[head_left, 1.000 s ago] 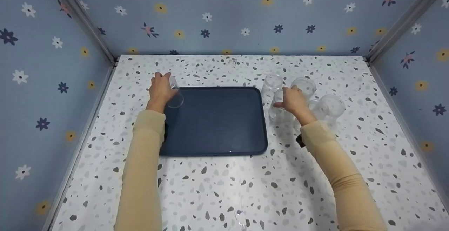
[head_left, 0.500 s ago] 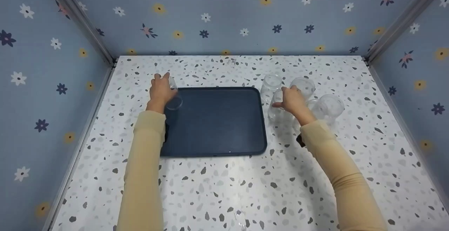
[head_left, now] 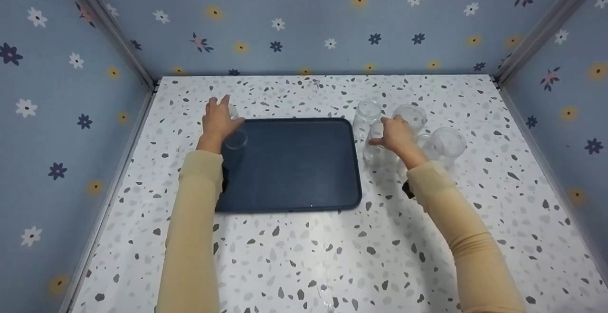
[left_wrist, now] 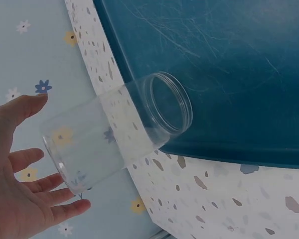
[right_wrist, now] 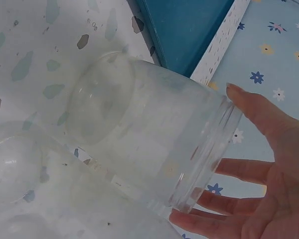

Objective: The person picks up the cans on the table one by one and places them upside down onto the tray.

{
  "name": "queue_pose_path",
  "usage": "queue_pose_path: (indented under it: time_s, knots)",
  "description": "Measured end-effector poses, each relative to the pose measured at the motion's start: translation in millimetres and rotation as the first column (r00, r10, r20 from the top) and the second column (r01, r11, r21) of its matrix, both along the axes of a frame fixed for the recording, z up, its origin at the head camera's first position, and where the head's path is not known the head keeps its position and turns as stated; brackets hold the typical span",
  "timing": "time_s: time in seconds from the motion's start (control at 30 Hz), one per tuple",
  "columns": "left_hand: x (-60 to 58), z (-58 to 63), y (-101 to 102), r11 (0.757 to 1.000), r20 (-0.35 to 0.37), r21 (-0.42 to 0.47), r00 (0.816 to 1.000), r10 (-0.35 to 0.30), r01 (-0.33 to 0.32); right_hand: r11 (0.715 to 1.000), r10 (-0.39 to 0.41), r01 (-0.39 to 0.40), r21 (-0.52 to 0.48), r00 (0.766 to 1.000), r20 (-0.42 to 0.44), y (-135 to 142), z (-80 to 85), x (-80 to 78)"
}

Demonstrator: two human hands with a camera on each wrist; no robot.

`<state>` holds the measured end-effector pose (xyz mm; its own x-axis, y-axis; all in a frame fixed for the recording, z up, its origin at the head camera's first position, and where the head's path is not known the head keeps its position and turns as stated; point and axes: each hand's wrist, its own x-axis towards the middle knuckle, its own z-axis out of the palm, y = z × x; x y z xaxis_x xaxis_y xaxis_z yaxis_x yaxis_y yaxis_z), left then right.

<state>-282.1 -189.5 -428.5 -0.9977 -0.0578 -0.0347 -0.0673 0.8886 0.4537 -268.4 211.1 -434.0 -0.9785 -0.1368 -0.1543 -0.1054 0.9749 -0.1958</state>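
Ringing the left jar (left_wrist: pixel 104 134), threads (left_wrist: pixel 183 102) show from left wrist, not head.

Table: we see a white table (head_left: pixel 285 260) scattered with grey chips, its far edge running straight across.
Shiny patch: low in the head view, about midway across, we notice a small shiny patch (head_left: pixel 326 298) on the surface.
Tray: left of the middle we find a dark blue tray (head_left: pixel 294 170) lying flat, long sides running left to right, corners rounded.
Jars: right of the tray we make out clear jars grouped together.
Left pair: a far jar (head_left: pixel 368 113) and a near jar (head_left: pixel 369 154) stand upright just beside the tray.
Right group: beyond them we see more jars (head_left: pixel 449 142), their outlines overlapping; we cannot tell their exact number.
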Motion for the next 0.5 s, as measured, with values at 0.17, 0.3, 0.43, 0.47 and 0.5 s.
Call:
queue_pose_path:
  time_s: [0.17, 0.3, 0.43, 0.47, 0.5]
  knots:
    - [1.8, 5.1, 2, 1.000, -0.027, 0.016, 1.000, 0.004, -0.003, 1.000, -0.013, 0.013, -0.024, 1.000, -0.001, 1, 0.3, -0.1]
    - [2.2, 9.8, 5, 1.000, -0.056, 0.030, 0.998, 0.007, -0.006, 0.999, -0.019, 0.018, -0.050, 1.000, -0.013, 4, -1.1, 0.0]
    - [2.8, 13.0, 8, 0.999, -0.070, 0.041, 0.998, 0.011, -0.008, 0.997, -0.022, 0.020, -0.069, 1.000, -0.017, 6, -3.3, 1.5]
    - [3.2, 13.4, 8, 0.999, -0.073, 0.042, 0.997, 0.012, -0.009, 0.997, -0.021, 0.020, -0.070, 1.000, -0.018, 6, -3.6, 2.1]
    - [3.7, 13.7, 9, 0.999, -0.077, 0.044, 0.997, 0.013, -0.010, 0.997, -0.019, 0.018, -0.071, 1.000, -0.018, 6, -3.8, 2.6]
